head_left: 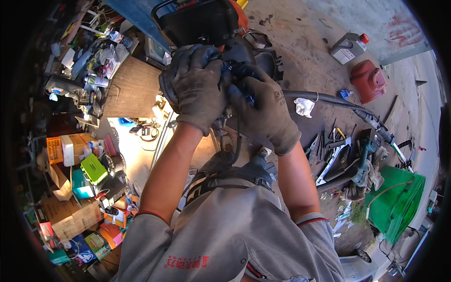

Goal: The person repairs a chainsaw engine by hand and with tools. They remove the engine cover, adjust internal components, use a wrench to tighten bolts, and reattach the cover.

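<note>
Directly ahead of the torso at the upper middle, beneath both gloves: a dark machine [239, 52], with an orange part [238, 16] at its far edge and a black panel [197, 26] stretching away beyond the left fingers. Left hand [195, 89] laid over the near left side of the machine, back of the glove up, fingers pointing away from the body and curled over the top; partly bent, undersides hidden, so cannot tell the contents of the grip. Right hand [265, 105] slanted in from the lower right, fingers bent toward the left hand and reaching the middle of the machine; well curled, but cannot tell whether pinching a small piece there or merely touching. Key relation: the dark spot between the gloves, just right of the left hand and just left of the right fingertips, about equally near to both; long axis of the machine hard to judge under the gloves. Below that gap, a thin dark cable [238, 136] hanging toward the body. To the right, past the right wrist, a black hose [324, 97] leading outward beside a crumpled white cloth [304, 107], with a red jug [369, 81] farther off. To the left, near the left glove, a brown wooden surface [134, 89]
</note>
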The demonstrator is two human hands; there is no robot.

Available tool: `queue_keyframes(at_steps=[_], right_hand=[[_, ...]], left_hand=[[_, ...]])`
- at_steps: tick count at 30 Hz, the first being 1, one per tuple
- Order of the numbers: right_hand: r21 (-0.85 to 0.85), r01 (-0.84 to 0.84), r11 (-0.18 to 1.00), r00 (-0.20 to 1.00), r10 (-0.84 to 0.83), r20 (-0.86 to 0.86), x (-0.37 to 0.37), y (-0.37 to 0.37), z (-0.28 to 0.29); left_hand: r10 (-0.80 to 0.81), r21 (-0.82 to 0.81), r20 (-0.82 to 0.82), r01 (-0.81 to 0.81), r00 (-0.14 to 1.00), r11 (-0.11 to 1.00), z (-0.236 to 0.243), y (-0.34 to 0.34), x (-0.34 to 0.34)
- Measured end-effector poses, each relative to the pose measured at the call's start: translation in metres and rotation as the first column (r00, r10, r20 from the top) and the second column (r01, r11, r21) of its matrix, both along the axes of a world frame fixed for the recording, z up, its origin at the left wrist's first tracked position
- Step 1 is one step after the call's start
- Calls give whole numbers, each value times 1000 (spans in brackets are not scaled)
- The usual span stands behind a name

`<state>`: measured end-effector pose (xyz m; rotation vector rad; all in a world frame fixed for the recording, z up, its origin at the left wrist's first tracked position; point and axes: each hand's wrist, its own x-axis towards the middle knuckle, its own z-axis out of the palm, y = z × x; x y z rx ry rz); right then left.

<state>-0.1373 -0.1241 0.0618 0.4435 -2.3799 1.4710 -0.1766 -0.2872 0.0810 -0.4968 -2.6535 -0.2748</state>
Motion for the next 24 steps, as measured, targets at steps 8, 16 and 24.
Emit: queue_keyframes(at_steps=[8,16,24], right_hand=[[256,-155,954,987,140,75,-13,15,21],[-189,103,977,993,-111,-35,4,-4,-20],[76,223,972,972,-228,56,10,-7,-10]], left_hand=[[-16,-21,8,17,1000,1000,-1,-1,-1],[-11,18,30,10,999,1000,-2,-2,-2],[2,28,6,-2,1000,1000,-1,-3,-1]])
